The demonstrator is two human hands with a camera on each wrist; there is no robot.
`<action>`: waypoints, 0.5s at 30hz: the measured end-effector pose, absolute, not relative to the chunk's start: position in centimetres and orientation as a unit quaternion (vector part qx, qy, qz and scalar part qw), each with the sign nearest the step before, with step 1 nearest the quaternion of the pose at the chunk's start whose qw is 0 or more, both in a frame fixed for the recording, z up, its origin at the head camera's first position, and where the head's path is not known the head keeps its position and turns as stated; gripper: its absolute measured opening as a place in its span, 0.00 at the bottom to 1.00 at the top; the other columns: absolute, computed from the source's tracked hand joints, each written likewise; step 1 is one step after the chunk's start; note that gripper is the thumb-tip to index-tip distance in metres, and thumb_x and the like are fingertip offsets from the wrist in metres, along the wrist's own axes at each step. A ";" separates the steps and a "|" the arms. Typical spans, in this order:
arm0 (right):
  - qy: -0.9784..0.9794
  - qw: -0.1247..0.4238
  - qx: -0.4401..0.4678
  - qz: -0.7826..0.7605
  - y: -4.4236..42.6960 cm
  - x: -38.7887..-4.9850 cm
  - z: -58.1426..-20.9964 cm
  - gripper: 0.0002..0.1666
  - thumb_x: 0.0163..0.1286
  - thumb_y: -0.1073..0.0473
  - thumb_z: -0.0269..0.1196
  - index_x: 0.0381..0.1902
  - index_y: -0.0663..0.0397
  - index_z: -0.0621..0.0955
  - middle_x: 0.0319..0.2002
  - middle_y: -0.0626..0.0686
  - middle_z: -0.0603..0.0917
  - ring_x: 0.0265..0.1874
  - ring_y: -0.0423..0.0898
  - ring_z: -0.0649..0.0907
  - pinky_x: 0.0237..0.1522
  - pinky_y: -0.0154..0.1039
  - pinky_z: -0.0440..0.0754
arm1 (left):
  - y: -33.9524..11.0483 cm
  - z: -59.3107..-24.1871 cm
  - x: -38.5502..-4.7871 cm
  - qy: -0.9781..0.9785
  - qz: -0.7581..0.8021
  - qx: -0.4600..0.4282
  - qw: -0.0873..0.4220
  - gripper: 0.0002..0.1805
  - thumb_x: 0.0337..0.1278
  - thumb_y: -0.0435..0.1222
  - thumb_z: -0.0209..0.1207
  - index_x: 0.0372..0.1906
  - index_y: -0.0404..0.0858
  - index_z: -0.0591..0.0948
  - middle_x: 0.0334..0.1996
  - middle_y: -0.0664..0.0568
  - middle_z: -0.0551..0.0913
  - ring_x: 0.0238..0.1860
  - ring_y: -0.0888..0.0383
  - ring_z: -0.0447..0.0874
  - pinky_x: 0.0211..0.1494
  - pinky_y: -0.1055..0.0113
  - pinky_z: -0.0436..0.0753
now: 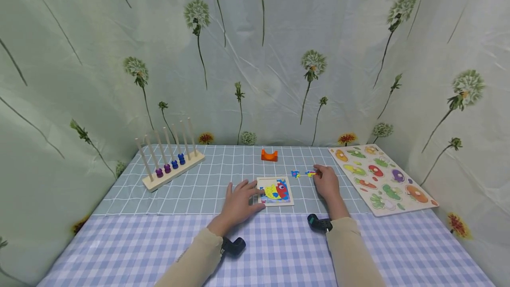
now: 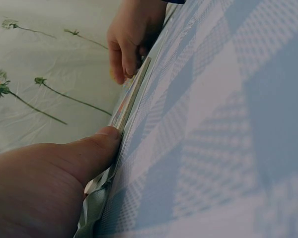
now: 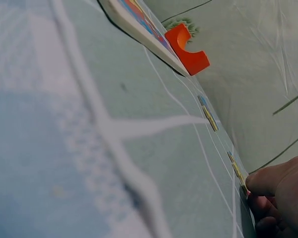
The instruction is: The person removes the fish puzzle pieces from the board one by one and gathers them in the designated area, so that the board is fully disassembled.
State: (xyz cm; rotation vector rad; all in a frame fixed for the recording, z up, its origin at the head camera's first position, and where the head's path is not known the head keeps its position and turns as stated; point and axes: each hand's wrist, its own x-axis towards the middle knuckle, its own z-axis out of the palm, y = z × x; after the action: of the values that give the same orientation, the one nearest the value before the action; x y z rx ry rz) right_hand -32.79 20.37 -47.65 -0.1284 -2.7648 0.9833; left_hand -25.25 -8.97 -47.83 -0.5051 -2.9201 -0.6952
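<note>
My left hand (image 1: 239,202) lies at the left side of a small wooden-framed jigsaw puzzle (image 1: 275,191) showing a yellow and red fish, its fingers spread and fairly straight. In the left wrist view the left thumb (image 2: 97,148) touches the puzzle's near edge. To the right of the frame, my right hand (image 1: 327,184) holds the end of a yellow and blue puzzle piece (image 3: 237,171) between thumb and fingers, at the tabletop. A second loose puzzle piece (image 1: 295,174), blue and yellow, lies flat just left of it.
An orange arch-shaped block (image 1: 269,155) stands behind the puzzle. Back left is a wooden peg rack (image 1: 173,172) with purple and blue beads. A vegetable peg board (image 1: 383,178) lies at the right. Flowered curtain (image 1: 271,65) surrounds the table.
</note>
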 end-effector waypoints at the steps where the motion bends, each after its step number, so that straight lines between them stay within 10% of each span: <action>1: -0.935 0.105 -0.041 0.335 20.4 -32.8 -47.7 0.24 0.69 0.66 0.57 0.62 0.66 0.77 0.49 0.65 0.79 0.47 0.57 0.77 0.54 0.54 0.77 | -9.0 -47.8 -25.2 -0.958 -0.230 -0.166 0.049 0.24 0.55 0.54 0.68 0.57 0.54 0.84 0.71 0.52 0.74 0.76 0.43 0.63 0.74 0.26 0.46; 15: -0.912 0.099 -0.055 0.394 20.1 -32.5 -47.3 0.21 0.72 0.65 0.55 0.61 0.61 0.78 0.55 0.63 0.76 0.49 0.56 0.76 0.54 0.52 0.77 | -9.1 -47.9 -25.3 -0.957 -0.231 -0.168 0.051 0.24 0.55 0.55 0.67 0.57 0.54 0.84 0.71 0.51 0.74 0.75 0.42 0.63 0.73 0.25 0.46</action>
State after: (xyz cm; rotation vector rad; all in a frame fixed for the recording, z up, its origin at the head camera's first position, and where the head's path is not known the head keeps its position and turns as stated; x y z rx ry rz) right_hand -32.45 20.09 -47.33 -0.1622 -2.6980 1.1669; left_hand -25.27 -9.08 -47.86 -0.5108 -2.9138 -0.7017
